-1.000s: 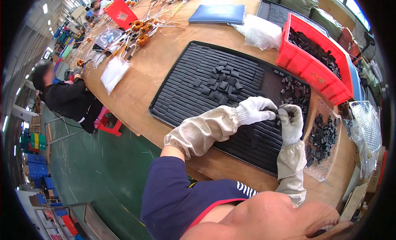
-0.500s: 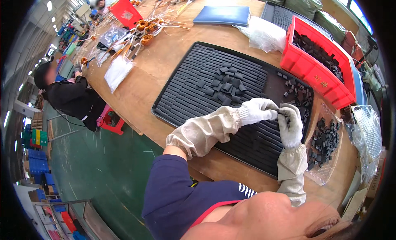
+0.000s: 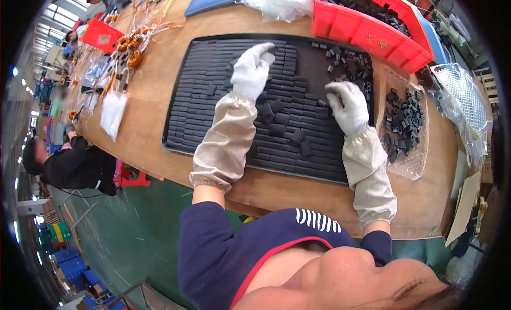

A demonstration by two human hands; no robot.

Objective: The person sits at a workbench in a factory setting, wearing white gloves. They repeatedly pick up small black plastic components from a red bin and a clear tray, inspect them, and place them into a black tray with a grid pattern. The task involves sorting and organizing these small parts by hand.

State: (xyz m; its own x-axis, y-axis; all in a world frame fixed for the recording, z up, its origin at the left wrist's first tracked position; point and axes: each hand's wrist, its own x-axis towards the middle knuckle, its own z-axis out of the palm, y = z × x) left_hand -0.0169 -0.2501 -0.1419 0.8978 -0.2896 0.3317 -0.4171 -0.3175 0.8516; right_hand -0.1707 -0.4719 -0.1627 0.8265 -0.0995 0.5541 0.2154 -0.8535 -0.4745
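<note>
A wide black tray (image 3: 175,121) lies on the table, packed with rows of flat black pieces (image 3: 199,97). Several loose black pieces (image 3: 277,118) rest on top of the rows. My left hand (image 3: 251,73), in a white glove, reaches over the far middle of the tray. Its fingers are bent together at the tips; whatever they may hold is hidden. My right hand (image 3: 348,108), gloved too, hovers over the tray's right part with thumb and fingers curved apart. It is close to small black tube-like pieces (image 3: 351,65) scattered on the tray's bare brown section.
Behind the tray stands a red bin (image 3: 372,30) of black pieces. Right of it, clear bubble wrap (image 3: 412,163) carries more black pieces. A blue folder (image 3: 218,0), copper-wound coils (image 3: 136,58) and a white packet (image 3: 113,115) lie leftward. A co-worker (image 3: 74,163) sits at left.
My hands, together before, have parted. The left moved leftward and away over the rows; the right shifted slightly left over the tray. The whole view has turned and shifted.
</note>
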